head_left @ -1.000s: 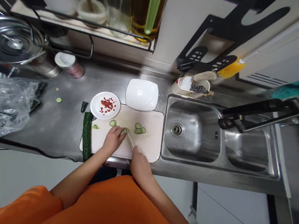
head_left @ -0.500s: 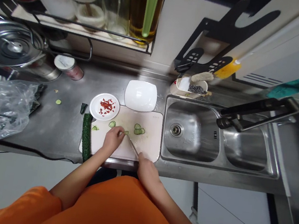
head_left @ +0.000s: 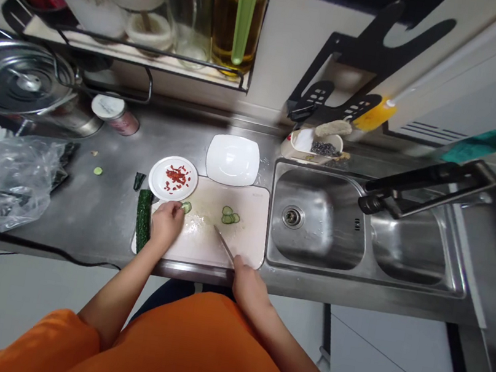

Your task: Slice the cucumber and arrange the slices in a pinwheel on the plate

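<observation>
My right hand (head_left: 251,283) is closed around the handle of a kitchen knife (head_left: 225,246), whose blade points up and left over the white cutting board (head_left: 244,241). Bent fingers bring my left hand (head_left: 166,225) together at the board's left part. Whatever they pinch is hidden. Right beside those fingertips lies a cucumber slice (head_left: 186,207). A small group of cucumber slices (head_left: 229,215) rests farther right on the board. Along the board's left edge lies a long dark green cucumber (head_left: 143,220), partly behind my left hand.
Behind the board stand a white plate with red pieces (head_left: 156,182) and a white square dish (head_left: 233,159). A cucumber end (head_left: 139,181) lies left of them. To the right is a double sink (head_left: 317,221); to the left, a clear plastic bag (head_left: 7,175).
My left hand has moved left from the knife tip to the board's left side, and the slice it held by the blade is out of sight. The knife has shifted slightly right and down.
</observation>
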Action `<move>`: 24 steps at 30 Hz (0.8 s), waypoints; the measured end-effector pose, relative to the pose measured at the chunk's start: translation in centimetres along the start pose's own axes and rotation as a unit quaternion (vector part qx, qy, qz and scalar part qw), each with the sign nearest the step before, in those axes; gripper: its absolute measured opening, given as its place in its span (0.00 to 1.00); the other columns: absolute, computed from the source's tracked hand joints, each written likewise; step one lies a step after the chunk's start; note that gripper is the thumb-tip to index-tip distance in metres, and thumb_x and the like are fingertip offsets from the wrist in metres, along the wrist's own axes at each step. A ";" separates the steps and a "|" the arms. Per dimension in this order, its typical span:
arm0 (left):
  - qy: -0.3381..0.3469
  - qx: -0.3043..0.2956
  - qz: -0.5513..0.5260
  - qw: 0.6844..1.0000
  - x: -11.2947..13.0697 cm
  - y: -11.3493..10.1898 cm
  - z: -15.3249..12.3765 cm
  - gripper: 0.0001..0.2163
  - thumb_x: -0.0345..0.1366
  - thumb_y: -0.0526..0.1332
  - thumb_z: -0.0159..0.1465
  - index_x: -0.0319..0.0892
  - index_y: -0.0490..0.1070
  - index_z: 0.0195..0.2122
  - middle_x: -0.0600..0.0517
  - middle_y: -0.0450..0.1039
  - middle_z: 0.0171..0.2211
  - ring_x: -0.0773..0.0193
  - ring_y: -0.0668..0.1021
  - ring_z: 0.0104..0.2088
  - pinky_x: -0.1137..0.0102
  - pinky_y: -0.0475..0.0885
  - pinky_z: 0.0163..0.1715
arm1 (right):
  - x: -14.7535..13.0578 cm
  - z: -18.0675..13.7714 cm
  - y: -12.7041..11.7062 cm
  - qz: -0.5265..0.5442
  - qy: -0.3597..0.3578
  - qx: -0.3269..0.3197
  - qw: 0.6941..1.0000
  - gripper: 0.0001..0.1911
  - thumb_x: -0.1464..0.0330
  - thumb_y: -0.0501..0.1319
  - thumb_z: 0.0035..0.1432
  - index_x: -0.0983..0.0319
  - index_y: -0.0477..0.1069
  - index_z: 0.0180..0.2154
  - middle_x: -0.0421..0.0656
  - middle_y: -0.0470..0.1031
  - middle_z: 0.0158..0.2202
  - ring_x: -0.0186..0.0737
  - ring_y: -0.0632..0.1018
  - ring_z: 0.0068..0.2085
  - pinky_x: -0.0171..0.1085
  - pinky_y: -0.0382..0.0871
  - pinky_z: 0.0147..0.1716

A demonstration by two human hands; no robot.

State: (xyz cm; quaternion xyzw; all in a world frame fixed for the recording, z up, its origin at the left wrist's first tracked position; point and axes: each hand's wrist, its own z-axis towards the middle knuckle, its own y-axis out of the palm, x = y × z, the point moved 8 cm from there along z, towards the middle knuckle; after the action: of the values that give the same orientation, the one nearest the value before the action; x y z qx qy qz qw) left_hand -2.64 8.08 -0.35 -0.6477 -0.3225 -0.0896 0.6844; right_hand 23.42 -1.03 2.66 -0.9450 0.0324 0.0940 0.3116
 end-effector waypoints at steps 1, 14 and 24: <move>0.013 0.007 0.006 1.000 0.2 0.1 -0.1 0.10 0.39 0.56 0.59 0.41 0.73 0.34 0.47 0.75 0.33 0.59 0.75 0.35 0.66 0.68 0.40 | 0.0 0.0 0.0 0.002 0.000 0.000 1.000 0.25 0.81 0.44 0.55 0.62 0.58 0.53 0.50 0.75 0.38 0.46 0.76 0.42 0.36 0.62 0.33; 0.245 -0.252 -0.019 0.936 11.0 8.9 1.2 0.15 0.31 0.57 0.59 0.43 0.72 0.47 0.47 0.69 0.42 0.60 0.73 0.43 0.66 0.70 0.45 | 0.0 0.1 0.2 -0.021 0.000 0.015 1.000 0.21 0.82 0.43 0.58 0.63 0.60 0.51 0.51 0.75 0.39 0.45 0.77 0.42 0.35 0.65 0.35; 0.221 -0.288 -0.013 0.932 11.7 9.3 1.9 0.05 0.29 0.59 0.55 0.42 0.71 0.32 0.51 0.68 0.33 0.63 0.73 0.35 0.69 0.68 0.37 | 0.2 0.2 0.5 -0.011 -0.001 0.006 1.000 0.22 0.81 0.43 0.59 0.63 0.59 0.52 0.51 0.75 0.39 0.46 0.77 0.43 0.36 0.66 0.36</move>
State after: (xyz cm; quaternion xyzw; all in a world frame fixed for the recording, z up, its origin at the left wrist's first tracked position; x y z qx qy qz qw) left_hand 10.86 14.65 -1.67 -0.7764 -0.1318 -0.3281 0.5217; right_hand 23.53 -1.34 2.20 -0.9434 0.0219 0.0917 0.3180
